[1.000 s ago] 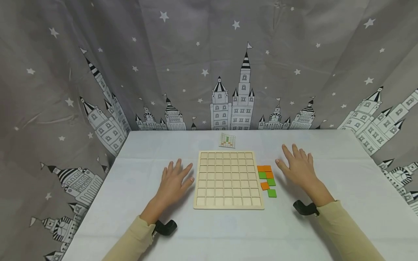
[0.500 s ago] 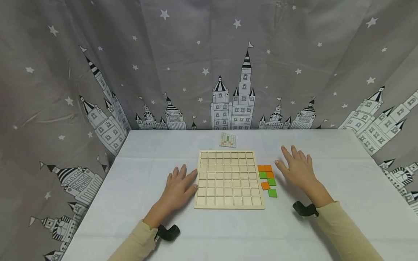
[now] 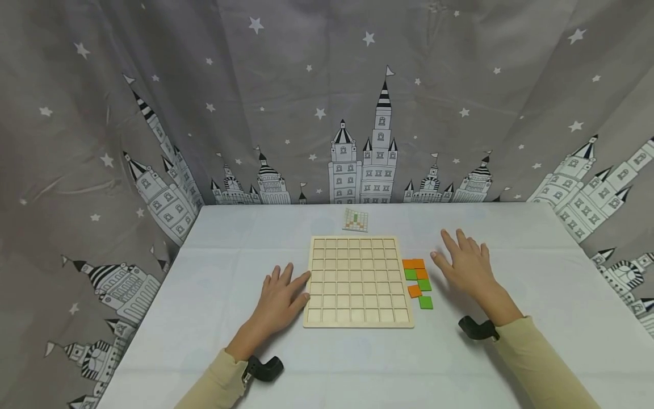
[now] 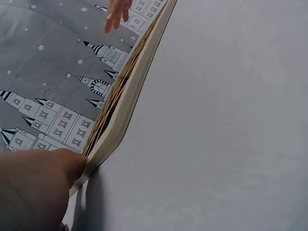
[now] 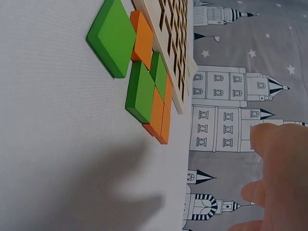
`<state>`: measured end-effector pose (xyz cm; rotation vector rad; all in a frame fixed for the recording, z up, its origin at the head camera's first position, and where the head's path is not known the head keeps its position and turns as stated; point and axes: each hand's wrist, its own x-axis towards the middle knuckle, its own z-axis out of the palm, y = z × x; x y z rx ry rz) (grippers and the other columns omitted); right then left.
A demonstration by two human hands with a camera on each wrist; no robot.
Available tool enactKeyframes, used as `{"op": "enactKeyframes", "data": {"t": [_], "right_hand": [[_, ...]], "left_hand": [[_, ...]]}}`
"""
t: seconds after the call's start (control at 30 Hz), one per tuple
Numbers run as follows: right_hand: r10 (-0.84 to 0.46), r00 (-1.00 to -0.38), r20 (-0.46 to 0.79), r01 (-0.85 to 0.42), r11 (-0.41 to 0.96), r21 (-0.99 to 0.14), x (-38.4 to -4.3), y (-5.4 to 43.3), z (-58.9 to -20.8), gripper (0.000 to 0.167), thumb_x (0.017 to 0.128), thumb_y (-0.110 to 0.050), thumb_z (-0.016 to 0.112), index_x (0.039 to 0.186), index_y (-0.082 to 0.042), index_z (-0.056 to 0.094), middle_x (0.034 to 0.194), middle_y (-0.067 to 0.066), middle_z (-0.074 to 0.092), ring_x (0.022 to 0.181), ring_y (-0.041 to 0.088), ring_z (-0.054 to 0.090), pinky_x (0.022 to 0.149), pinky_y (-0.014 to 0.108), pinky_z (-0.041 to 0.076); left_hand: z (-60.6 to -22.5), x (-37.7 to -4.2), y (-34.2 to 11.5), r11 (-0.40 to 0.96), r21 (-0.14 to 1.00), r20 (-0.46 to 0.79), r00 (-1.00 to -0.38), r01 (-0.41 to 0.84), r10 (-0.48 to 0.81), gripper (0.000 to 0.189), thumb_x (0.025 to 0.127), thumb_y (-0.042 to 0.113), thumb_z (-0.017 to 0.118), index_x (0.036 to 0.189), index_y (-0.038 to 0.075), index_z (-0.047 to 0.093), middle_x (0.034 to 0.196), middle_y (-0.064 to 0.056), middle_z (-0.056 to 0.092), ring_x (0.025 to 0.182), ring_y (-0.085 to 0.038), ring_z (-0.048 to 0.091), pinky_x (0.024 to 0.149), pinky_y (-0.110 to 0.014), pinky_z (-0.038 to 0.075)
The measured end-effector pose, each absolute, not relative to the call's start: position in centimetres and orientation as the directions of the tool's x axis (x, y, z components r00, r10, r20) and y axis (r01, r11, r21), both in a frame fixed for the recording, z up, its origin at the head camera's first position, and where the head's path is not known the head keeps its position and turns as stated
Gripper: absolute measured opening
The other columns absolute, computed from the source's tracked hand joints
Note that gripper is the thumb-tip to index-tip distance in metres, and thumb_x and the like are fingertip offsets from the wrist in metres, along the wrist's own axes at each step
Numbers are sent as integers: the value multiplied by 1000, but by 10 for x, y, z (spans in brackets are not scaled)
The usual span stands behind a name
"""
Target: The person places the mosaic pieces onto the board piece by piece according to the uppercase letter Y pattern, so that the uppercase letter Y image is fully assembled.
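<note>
A pale wooden grid board [image 3: 357, 325] lies flat in the middle of the table, its square cells bare. My left hand [image 3: 280, 301] touches the board's left edge with its thumb and forefinger, fingers spread. In the left wrist view the thumb [image 4: 72, 162] meets the rim of the board [image 4: 124, 113]. Right of the board lie several flat square tiles, among them a green tile [image 3: 426, 303] and an orange tile [image 3: 414, 291]. My right hand [image 3: 467, 266] hovers to the right of the tiles, fingers spread and holding nothing.
Behind the board lies a small card [image 3: 355, 220] printed with a coloured grid pattern. A white cloth covers the table [image 3: 347, 369]. A grey curtain [image 3: 286, 68] with castles and stars hangs behind it. A black wrist camera [image 3: 477, 328] sits on each wrist.
My left hand has moved right and slightly toward me, from beside the board to its left edge. My right hand, the tiles and the board stay nearly where they were.
</note>
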<state>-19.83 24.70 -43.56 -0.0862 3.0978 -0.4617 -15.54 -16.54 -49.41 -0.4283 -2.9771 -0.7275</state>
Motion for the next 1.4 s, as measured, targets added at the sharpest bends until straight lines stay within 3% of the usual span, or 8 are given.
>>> {"op": "enactKeyframes", "data": {"t": [0.5,1.0,1.4], "right_hand": [[-41,-999,-11,-36,960,-278,-193,249,-442,73,103,-44,50,159,-2,29,160,38,23,146,59,25,118,76,10],[-96,-995,-17,-84,934,-347,-178,248,-448,74,100,-40,59,157,-1,33,158,38,30,143,59,33,112,74,30],[-227,-973,39,-222,877,-426,-167,243,-447,62,90,-20,75,143,4,54,144,30,56,135,50,50,110,64,41]], "left_hand": [[-501,-151,-162,849,461,119,-966,257,228,49,99,30,61,145,12,58,159,-32,37,149,-60,23,116,-76,19],[-500,-153,-163,849,458,131,-964,265,230,50,98,30,62,144,12,59,158,-32,38,149,-60,23,116,-77,19],[-498,-155,-165,848,456,138,-962,271,234,51,98,31,63,145,12,59,158,-32,37,149,-60,24,116,-76,19]]}}
